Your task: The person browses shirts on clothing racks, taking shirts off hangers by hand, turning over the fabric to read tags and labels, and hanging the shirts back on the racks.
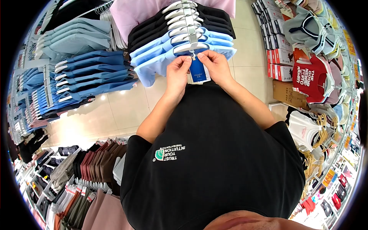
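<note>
A dark blue tag with small light lettering hangs at the collar of the front light blue shirt, with a pale tag partly behind it. My left hand pinches the tag's upper left side between thumb and fingers. From the other side, my right hand pinches its upper right part near the string. Just above my hands is the white hanger of that shirt, on a metal rail with more light blue and black shirts behind.
Hanging blue shirts are on the left. Stacked boxes, a red shirt and a cardboard box stand on the right. Brown and reddish garments hang at the lower left, beyond the tiled floor.
</note>
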The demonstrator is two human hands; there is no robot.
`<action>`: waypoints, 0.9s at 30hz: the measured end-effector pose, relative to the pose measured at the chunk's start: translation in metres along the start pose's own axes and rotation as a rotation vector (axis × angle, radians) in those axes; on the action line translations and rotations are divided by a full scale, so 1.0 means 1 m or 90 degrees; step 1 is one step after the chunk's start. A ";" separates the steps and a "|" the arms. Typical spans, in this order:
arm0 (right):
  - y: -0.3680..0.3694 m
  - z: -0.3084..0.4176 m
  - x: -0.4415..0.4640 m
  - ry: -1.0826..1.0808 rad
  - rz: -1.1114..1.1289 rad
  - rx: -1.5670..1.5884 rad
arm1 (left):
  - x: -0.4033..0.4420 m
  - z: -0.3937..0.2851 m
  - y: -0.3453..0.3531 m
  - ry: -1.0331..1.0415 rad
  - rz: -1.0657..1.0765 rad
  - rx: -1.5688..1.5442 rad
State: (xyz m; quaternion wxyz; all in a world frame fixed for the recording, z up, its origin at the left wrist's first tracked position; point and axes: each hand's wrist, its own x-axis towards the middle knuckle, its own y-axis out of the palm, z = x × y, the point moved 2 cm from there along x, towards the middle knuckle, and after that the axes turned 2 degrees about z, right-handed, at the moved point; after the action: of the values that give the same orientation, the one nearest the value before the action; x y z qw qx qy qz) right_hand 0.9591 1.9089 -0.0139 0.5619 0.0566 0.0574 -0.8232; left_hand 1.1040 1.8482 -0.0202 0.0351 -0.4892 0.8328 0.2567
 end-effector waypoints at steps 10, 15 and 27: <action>-0.001 -0.001 -0.005 -0.010 0.002 -0.040 | -0.001 -0.001 0.001 0.013 -0.034 -0.011; -0.001 -0.004 -0.013 0.024 0.071 0.030 | -0.003 -0.004 0.000 0.017 -0.055 -0.045; -0.019 -0.014 -0.032 0.086 0.077 0.072 | -0.003 -0.002 0.000 0.004 -0.027 -0.129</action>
State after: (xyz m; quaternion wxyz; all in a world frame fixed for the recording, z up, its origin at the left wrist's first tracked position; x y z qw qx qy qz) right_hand 0.9537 1.9479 -0.0221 0.6015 0.1468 0.0453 -0.7840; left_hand 1.1063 1.8499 -0.0178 -0.0118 -0.5088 0.7919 0.3375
